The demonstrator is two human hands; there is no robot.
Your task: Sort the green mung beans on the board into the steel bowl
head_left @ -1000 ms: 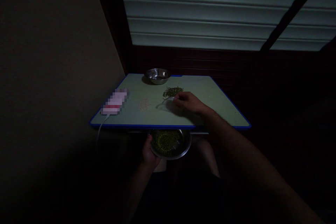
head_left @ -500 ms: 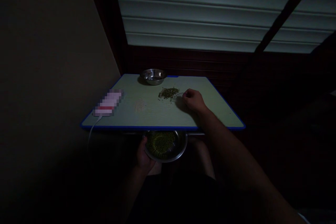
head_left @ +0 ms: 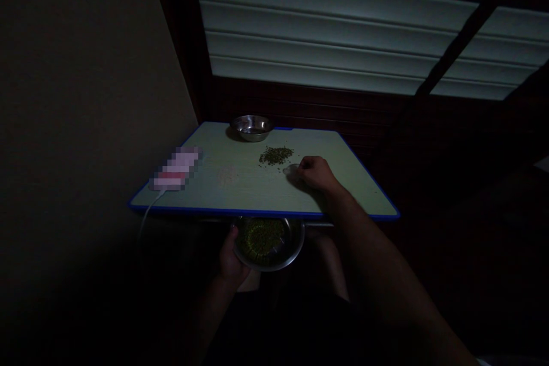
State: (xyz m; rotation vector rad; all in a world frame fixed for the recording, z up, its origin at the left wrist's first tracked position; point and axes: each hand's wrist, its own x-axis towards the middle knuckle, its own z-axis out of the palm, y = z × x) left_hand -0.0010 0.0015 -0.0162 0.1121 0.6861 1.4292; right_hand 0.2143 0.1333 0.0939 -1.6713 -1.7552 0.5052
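Observation:
My left hand (head_left: 232, 260) grips the rim of a metal bowl (head_left: 295, 251) below the table's front edge. Inside that bowl lie many small green beans (head_left: 261, 237), which look like mung beans. Over the table, my right hand (head_left: 316, 172) is closed on a thin spoon (head_left: 290, 170), its pale, see-through-looking bowl end pointing left and low over the tabletop. Just left of and beyond the spoon is a loose pile of green beans (head_left: 275, 155). A faint patch of pale grains (head_left: 227, 175) lies farther left on the table.
The pale green table (head_left: 257, 197) has a blue rim. An empty-looking metal bowl (head_left: 251, 128) stands at its back edge. At the left lies a blurred-out phone-like item (head_left: 176, 168) with a white cable (head_left: 146, 217) hanging over the front edge. A wall rises at the left.
My right hand has drawn the spoon rightward from the front of the bean pile, then slightly nearer to me. My left hand keeps hold of the bowl. The view has shifted a little.

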